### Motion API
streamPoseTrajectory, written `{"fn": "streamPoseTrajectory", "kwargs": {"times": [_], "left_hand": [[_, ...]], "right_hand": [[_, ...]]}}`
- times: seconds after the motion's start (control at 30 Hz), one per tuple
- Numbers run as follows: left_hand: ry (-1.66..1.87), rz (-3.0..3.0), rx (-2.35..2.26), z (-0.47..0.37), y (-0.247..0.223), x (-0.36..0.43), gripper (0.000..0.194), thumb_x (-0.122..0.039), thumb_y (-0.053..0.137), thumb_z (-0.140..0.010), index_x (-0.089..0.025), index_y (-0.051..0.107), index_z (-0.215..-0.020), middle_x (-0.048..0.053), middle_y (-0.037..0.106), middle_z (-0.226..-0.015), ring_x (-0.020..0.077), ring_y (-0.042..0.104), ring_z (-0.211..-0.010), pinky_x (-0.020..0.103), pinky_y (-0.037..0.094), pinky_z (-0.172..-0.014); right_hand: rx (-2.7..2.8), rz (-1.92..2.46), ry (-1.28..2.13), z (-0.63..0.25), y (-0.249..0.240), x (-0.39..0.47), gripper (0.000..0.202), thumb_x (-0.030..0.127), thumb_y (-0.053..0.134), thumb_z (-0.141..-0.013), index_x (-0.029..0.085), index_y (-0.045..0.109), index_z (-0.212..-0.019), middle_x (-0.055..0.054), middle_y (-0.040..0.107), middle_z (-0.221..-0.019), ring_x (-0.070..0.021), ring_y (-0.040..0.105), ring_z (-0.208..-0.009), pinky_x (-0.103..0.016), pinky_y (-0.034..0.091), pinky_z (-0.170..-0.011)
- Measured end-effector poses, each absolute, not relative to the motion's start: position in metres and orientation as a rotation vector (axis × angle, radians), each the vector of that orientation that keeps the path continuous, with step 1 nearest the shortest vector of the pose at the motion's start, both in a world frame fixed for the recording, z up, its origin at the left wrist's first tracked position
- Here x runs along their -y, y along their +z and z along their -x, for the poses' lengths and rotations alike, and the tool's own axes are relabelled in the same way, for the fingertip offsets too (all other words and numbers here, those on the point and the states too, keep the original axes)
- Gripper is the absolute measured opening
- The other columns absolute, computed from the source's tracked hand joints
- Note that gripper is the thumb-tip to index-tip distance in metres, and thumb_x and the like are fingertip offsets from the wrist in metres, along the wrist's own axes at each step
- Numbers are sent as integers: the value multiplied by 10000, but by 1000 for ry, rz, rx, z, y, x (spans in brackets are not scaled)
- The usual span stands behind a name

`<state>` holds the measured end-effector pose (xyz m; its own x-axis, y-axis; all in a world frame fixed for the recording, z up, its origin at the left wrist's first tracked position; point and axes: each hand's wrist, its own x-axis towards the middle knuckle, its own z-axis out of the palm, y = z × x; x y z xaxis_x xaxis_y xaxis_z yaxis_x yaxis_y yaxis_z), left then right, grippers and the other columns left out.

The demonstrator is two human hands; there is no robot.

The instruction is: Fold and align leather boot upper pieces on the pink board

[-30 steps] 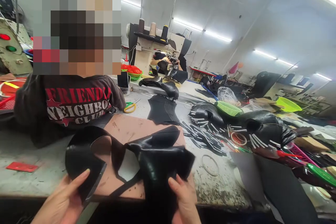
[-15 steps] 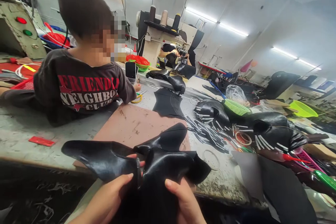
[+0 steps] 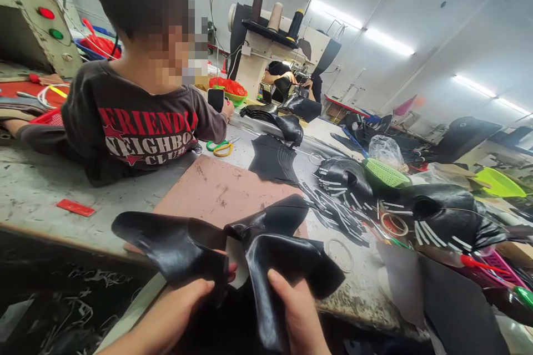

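Observation:
My left hand (image 3: pixel 185 305) is closed on a glossy black leather upper piece (image 3: pixel 166 244), thumb on top and fingertips behind its edge. My right hand (image 3: pixel 297 308) grips another black leather upper piece (image 3: pixel 283 252), with the thumb pressed on its curved face. A gap shows between the two held parts; whether they join lower down is hidden. Behind them, a further black leather part (image 3: pixel 281 216) overlaps a pinkish board (image 3: pixel 200 188) on the worktable (image 3: pixel 137 199).
A person (image 3: pixel 145 105) leans on the table at left, near scissors (image 3: pixel 222 148) and a red flat piece (image 3: pixel 75 207). Stacked black pieces (image 3: pixel 272 161), white-tipped strips (image 3: pixel 339 213) and a tape roll (image 3: pixel 393 224) lie to the right. Behind stands a sewing machine (image 3: pixel 278 44), with someone's hands at it.
The gap between the two held leather parts has widened, and the right one shows a folded edge. The view has shifted. The person's arm has moved, uncovering more of the scissors.

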<state>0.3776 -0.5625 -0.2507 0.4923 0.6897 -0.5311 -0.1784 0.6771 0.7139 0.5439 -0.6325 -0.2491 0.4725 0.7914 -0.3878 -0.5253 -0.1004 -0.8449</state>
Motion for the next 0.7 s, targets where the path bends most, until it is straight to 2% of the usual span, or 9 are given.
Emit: {"fn": "streamPoseTrajectory", "kwargs": {"times": [0.13,0.3,0.47,0.7], "left_hand": [[525,-631,-919,-381,-242,568,217,-351,667,-586,-196,723,-727,42,721,-917,321,565,-1081,416,417,-977],[511,-558,-874,-385,-228,568,249,-351,705,-535,-185,716,-721,37,728,-836,306,611,-996,372,469,-914],[481,-534,-863,-386,-223,569,220,-355,704,-536,-186,708,-677,53,727,-838,319,609,-994,385,499,-859],[478,-676,-904,-384,-226,570,248,-373,687,-567,-159,718,-688,86,723,-830,330,617,-972,394,466,-913]], "right_hand": [[340,1300,1128,-534,-248,634,617,414,794,-581,150,601,-1104,-94,705,-949,-269,657,-889,-365,528,-790],[352,1360,1016,-521,-246,634,642,471,783,-561,152,619,-1094,-93,715,-903,-271,662,-871,-366,535,-774],[378,1432,910,-521,-247,634,635,469,786,-546,132,640,-1064,-101,715,-900,-274,656,-879,-358,536,-771],[365,1472,937,-523,-248,636,582,474,785,-544,101,667,-976,-106,718,-832,-275,668,-806,-362,549,-720]]}}
